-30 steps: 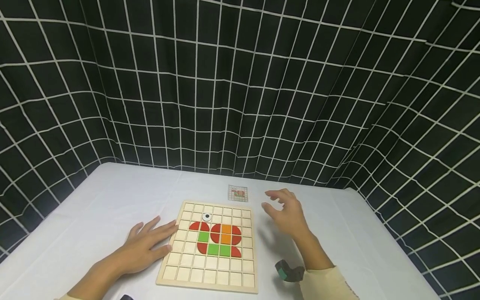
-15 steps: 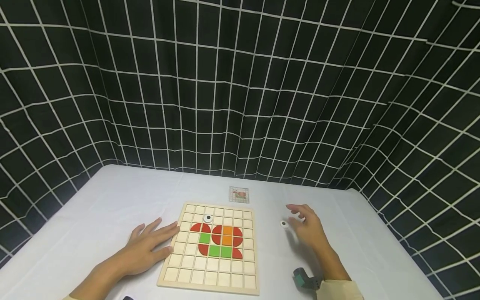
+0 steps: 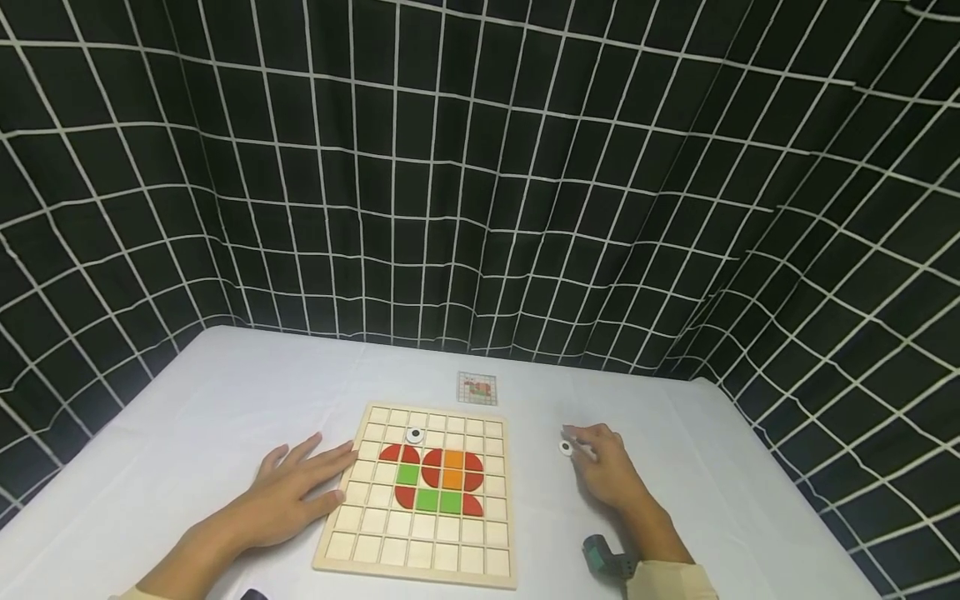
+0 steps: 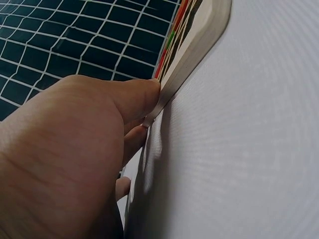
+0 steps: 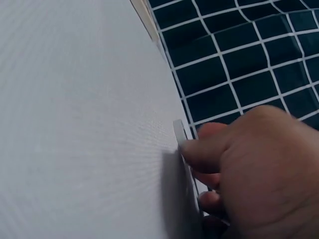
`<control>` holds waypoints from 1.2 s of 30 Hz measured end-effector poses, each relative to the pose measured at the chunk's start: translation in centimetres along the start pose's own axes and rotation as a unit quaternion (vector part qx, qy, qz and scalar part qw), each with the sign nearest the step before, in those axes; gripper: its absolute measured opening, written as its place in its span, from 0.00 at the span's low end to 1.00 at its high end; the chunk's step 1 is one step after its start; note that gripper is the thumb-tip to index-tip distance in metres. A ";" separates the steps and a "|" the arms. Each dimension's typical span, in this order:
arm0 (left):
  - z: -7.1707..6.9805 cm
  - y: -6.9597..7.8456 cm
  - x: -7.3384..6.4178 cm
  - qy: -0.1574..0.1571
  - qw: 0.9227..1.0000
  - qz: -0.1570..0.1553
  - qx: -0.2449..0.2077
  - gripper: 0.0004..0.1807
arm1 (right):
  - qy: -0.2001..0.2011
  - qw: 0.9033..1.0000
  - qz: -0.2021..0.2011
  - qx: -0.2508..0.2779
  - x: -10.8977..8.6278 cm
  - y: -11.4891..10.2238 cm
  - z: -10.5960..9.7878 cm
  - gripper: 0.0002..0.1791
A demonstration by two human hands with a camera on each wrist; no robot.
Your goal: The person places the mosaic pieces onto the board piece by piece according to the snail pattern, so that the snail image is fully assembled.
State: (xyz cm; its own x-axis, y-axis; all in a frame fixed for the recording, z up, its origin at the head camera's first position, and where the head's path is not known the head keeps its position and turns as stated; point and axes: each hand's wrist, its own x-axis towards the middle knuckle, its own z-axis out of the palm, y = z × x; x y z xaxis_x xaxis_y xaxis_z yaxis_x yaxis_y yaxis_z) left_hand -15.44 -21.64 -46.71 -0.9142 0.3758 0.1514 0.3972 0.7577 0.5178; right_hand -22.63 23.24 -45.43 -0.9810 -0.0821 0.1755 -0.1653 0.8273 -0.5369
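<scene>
A wooden grid board (image 3: 420,575) lies on the white table, bearing red, green and orange pieces. One white disc with a black dot, like an eye (image 3: 415,434), sits in its upper part. My left hand (image 3: 281,500) rests beside the board, fingers extended and fingertips against its left edge; the left wrist view shows the thumb (image 4: 137,97) touching that side. Right of the board, my right hand (image 3: 609,468) pinches a second eye disc (image 3: 566,448) low at the table. In the right wrist view the thumb is at the disc's rim (image 5: 179,130).
Behind the board lies a small pattern card (image 3: 477,388) with a similar picture. A dark wrist device (image 3: 606,557) is by the right sleeve (image 3: 667,581). A black curtain (image 3: 465,183) with white grid lines hangs around the table (image 3: 247,375).
My right hand moved right and nearer, uncovering the second eye disc, then came back left to it and closed its fingers at it. My left hand stayed at the board's edge.
</scene>
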 end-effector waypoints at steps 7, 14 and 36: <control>-0.2 0.0 -0.1 0.001 1.000 -0.002 0.001 0.28 | 0.000 0.999 0.011 -0.030 -0.1 -0.3 0.2 0.14; 0.0 0.0 -0.1 0.000 1.000 -0.003 0.000 0.28 | 0.045 0.998 0.002 -0.042 -0.3 0.0 0.4 0.16; 0.2 0.0 0.0 0.001 1.000 -0.002 -0.001 0.28 | 0.033 0.978 -0.190 0.084 2.1 -13.4 3.1 0.13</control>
State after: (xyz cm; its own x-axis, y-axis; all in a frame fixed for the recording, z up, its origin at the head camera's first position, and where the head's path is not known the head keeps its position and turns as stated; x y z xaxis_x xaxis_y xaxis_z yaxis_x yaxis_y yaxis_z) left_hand -15.43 -21.58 -46.85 -0.9161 0.3712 0.1513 0.3931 0.7582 0.5203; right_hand -22.80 10.25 -40.47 -0.8376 -0.3254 0.4388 -0.5366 0.6407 -0.5492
